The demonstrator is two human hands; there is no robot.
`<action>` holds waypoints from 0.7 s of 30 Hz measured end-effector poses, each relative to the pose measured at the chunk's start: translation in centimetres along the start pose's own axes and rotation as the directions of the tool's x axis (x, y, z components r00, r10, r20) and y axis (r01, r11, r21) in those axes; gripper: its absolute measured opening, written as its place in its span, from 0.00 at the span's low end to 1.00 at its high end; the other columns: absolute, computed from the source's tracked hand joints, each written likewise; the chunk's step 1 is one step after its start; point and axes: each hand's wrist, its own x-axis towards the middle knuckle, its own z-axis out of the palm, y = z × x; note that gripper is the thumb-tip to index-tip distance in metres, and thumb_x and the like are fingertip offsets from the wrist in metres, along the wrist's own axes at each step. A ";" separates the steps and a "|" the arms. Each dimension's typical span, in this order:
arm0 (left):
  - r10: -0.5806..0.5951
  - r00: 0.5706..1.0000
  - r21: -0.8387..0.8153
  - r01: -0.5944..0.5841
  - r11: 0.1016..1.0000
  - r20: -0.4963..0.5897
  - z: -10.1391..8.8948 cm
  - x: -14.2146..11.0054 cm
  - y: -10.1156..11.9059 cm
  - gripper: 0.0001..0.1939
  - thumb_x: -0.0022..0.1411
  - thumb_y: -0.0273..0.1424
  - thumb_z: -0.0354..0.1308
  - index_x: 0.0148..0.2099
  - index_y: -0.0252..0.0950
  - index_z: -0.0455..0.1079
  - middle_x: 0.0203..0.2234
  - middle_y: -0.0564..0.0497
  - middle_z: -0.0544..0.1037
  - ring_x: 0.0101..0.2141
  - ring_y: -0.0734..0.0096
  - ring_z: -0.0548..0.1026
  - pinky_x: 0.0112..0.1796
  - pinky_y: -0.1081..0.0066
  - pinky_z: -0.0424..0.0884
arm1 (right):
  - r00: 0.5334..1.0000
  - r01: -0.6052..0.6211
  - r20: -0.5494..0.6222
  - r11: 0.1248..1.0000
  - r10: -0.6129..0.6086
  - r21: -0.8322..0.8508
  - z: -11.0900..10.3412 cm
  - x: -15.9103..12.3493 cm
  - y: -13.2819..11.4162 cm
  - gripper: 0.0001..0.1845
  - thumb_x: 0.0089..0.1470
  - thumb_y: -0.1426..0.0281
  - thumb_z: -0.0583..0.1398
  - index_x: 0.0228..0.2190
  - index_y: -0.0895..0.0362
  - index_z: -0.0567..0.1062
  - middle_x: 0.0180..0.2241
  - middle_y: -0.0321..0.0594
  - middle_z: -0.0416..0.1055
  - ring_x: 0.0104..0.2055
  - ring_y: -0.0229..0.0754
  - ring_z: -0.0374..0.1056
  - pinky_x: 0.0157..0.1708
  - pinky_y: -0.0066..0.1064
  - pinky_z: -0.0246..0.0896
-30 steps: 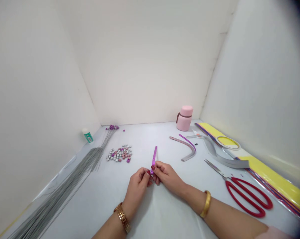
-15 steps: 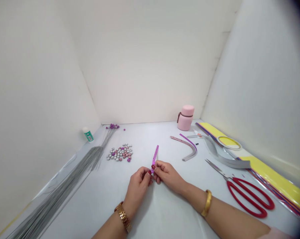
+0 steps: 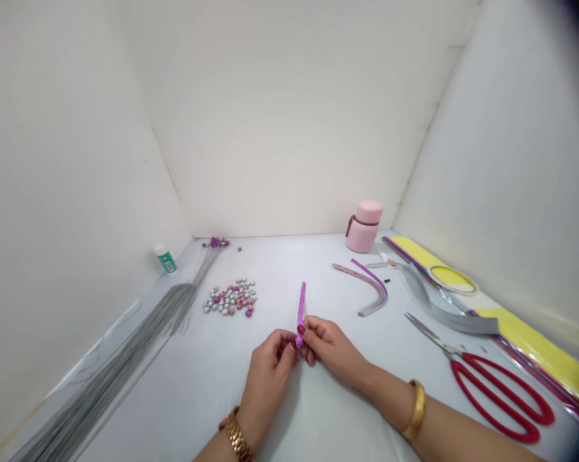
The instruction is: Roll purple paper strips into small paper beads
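A narrow purple paper strip [image 3: 302,303] stands up from between my fingers, its lower end folded or knotted. My right hand [image 3: 333,346] pinches the strip with thumb and forefinger. Close against it, my left hand [image 3: 271,366] pinches the folded lower end, which the fingertips partly hide. To the left lies a pile of small folded paper stars [image 3: 231,297] in silver, pink and purple. On the right, more strips lie curved on the table: a bundle of pink ones [image 3: 359,274] and a purple one [image 3: 373,274].
Red-handled scissors [image 3: 498,394] lie at right, beside a grey strip bundle [image 3: 467,321], a tape roll [image 3: 453,280] and yellow sheets [image 3: 534,343]. A pink flask [image 3: 365,228] stands at the back. Grey wires [image 3: 140,346] and a glue stick [image 3: 165,258] are at left.
The view has shifted slightly. Both hands stay together at the strip; its free end now points more upright, and the purple knot shows more between the fingertips.
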 end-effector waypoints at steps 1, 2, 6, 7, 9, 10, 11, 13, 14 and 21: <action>-0.010 1.000 0.005 0.010 1.000 0.005 0.0 0.1 0.0 0.10 0.59 0.29 0.46 0.34 0.35 0.68 0.24 0.52 0.74 0.26 0.71 0.69 0.28 0.75 0.63 | 1.000 -0.004 0.000 1.000 0.004 0.001 0.0 0.0 0.0 0.18 0.52 0.56 0.53 0.22 0.58 0.64 0.18 0.31 0.64 0.17 0.32 0.59 0.19 0.24 0.52; -0.020 1.000 0.008 0.020 1.000 0.007 0.0 0.1 -0.1 0.10 0.59 0.29 0.46 0.34 0.35 0.69 0.24 0.51 0.74 0.26 0.71 0.69 0.28 0.75 0.63 | 1.000 -0.008 0.001 1.000 0.008 0.003 -0.1 0.1 0.0 0.18 0.52 0.56 0.53 0.22 0.58 0.65 0.18 0.32 0.64 0.17 0.32 0.59 0.19 0.24 0.52; -0.038 0.999 -0.018 0.038 0.999 0.015 -0.1 0.3 -0.2 0.10 0.59 0.29 0.47 0.34 0.34 0.69 0.25 0.51 0.75 0.27 0.71 0.69 0.29 0.74 0.64 | 1.000 -0.021 0.003 1.000 0.021 0.006 -0.2 0.1 0.1 0.18 0.52 0.57 0.53 0.22 0.58 0.65 0.18 0.32 0.64 0.17 0.32 0.59 0.19 0.24 0.52; -0.038 0.999 -0.031 0.039 0.999 0.022 -0.1 0.4 -0.2 0.10 0.59 0.29 0.47 0.34 0.34 0.69 0.25 0.51 0.75 0.27 0.71 0.69 0.29 0.75 0.64 | 1.000 -0.023 0.002 1.000 0.023 0.006 -0.2 0.2 0.1 0.17 0.52 0.57 0.53 0.22 0.58 0.65 0.18 0.32 0.64 0.18 0.32 0.59 0.19 0.24 0.52; -0.037 0.999 -0.054 0.039 0.998 0.036 0.0 0.4 -0.2 0.10 0.59 0.28 0.47 0.34 0.35 0.69 0.25 0.51 0.75 0.26 0.72 0.69 0.30 0.75 0.64 | 1.000 -0.026 0.000 1.000 0.026 0.007 -0.3 0.2 0.2 0.17 0.52 0.57 0.53 0.22 0.58 0.65 0.18 0.32 0.64 0.18 0.32 0.59 0.20 0.24 0.53; -0.038 0.999 -0.059 0.040 0.997 0.038 0.0 0.4 -0.1 0.09 0.59 0.28 0.47 0.34 0.35 0.69 0.25 0.51 0.75 0.26 0.72 0.70 0.29 0.75 0.64 | 1.000 -0.026 0.000 1.000 0.026 0.009 -0.3 0.2 0.3 0.17 0.52 0.57 0.53 0.23 0.58 0.65 0.18 0.32 0.65 0.18 0.32 0.59 0.20 0.25 0.53; -0.040 0.999 -0.056 0.042 0.998 0.037 0.0 0.4 -0.1 0.10 0.59 0.29 0.47 0.35 0.35 0.69 0.25 0.51 0.75 0.26 0.72 0.70 0.29 0.75 0.64 | 1.000 -0.026 0.001 1.000 0.026 0.010 -0.3 0.2 0.4 0.17 0.52 0.57 0.52 0.23 0.58 0.65 0.18 0.32 0.65 0.18 0.32 0.59 0.20 0.25 0.53; -0.036 0.999 -0.025 0.037 0.999 0.024 0.0 0.3 0.1 0.10 0.60 0.29 0.47 0.35 0.35 0.69 0.25 0.51 0.75 0.27 0.71 0.70 0.29 0.75 0.64 | 1.000 -0.024 0.007 1.000 0.024 0.013 -0.3 0.2 0.5 0.17 0.52 0.57 0.52 0.23 0.58 0.65 0.18 0.32 0.64 0.18 0.32 0.59 0.20 0.25 0.53; -0.028 1.000 0.006 0.028 1.000 0.014 0.0 0.1 0.1 0.10 0.60 0.29 0.46 0.35 0.36 0.69 0.25 0.51 0.75 0.27 0.71 0.70 0.29 0.75 0.64 | 1.000 -0.023 0.010 1.000 0.023 0.013 -0.3 0.2 0.5 0.17 0.52 0.57 0.52 0.23 0.58 0.65 0.18 0.32 0.64 0.18 0.32 0.59 0.20 0.25 0.53; 0.189 0.982 0.373 -0.179 0.910 0.008 -0.4 -0.4 0.1 0.12 0.59 0.26 0.46 0.37 0.39 0.71 0.28 0.50 0.76 0.30 0.67 0.71 0.33 0.72 0.62 | 1.000 0.006 0.021 0.999 -0.005 -0.035 -0.3 0.0 0.2 0.16 0.54 0.59 0.51 0.23 0.58 0.65 0.18 0.32 0.64 0.18 0.33 0.59 0.21 0.25 0.54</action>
